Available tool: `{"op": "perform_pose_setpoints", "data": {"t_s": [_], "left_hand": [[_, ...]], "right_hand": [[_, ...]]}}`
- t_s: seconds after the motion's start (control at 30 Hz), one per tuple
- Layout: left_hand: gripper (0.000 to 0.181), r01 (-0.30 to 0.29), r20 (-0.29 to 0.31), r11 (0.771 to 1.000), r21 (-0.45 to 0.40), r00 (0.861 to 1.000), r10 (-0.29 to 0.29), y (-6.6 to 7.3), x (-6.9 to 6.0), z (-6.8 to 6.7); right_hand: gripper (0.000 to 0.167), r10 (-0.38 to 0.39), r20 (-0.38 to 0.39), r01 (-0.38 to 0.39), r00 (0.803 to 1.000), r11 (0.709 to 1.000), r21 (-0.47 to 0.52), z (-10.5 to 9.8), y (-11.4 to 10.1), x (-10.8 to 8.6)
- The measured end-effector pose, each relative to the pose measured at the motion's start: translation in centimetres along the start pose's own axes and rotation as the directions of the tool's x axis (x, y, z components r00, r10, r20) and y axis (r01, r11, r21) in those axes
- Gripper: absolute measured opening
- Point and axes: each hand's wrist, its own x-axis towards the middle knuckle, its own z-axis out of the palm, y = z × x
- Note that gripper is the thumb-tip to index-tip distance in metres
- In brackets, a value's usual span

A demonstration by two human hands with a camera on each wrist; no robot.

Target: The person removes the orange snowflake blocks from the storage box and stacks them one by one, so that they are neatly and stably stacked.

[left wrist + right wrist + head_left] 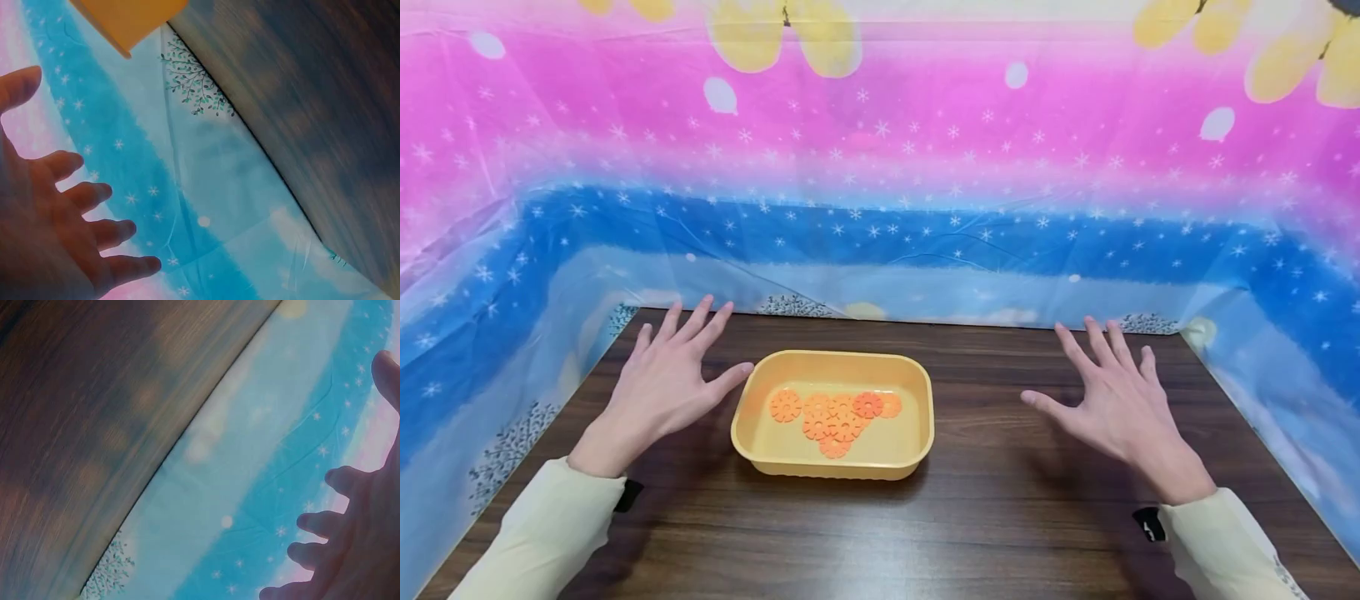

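Overall, a dark wood-grain table (1000, 533) is bordered on 3 sides by a pink-and-blue, snowflake-printed cloth (925, 233). Slightly left of the table's middle sits a yellow tray (835, 469) with rounded corners, its floor holding orange notched discs (831, 423), several overlapping. The left hand (666, 375) has its 5 fingers spread, thumb tip at the tray's rim, contact unclear, while the right hand (1116, 404), also spread, is well apart from the tray.
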Motion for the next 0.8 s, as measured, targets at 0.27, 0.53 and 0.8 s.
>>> {"op": "perform_pose_setpoints", "data": {"t_s": [0.27, 0.53, 0.8], "left_hand": [[0.099, -0.022, -0.025, 0.989, -0.146, 1.0, 0.019, 0.9, -0.4, 0.2], [0.101, -0.042, -0.026, 0.96, -0.277, 0.999, 0.037, 2.0, -1.5, 0.6], [0.093, -0.027, 0.049, 0.931, -0.365, 0.998, 0.048, 2.3, -2.6, 0.9]], "right_hand": [[0.107, -0.048, -0.035, 0.051, 0.998, 0.996, 0.068, -0.3, -1.7, 0.2], [0.101, -0.138, -0.075, 0.144, 0.988, 0.985, 0.091, -0.4, -4.6, 0.3], [0.089, -0.217, -0.081, 0.229, 0.973, 0.958, 0.175, 0.0, -7.1, 0.8]]}}
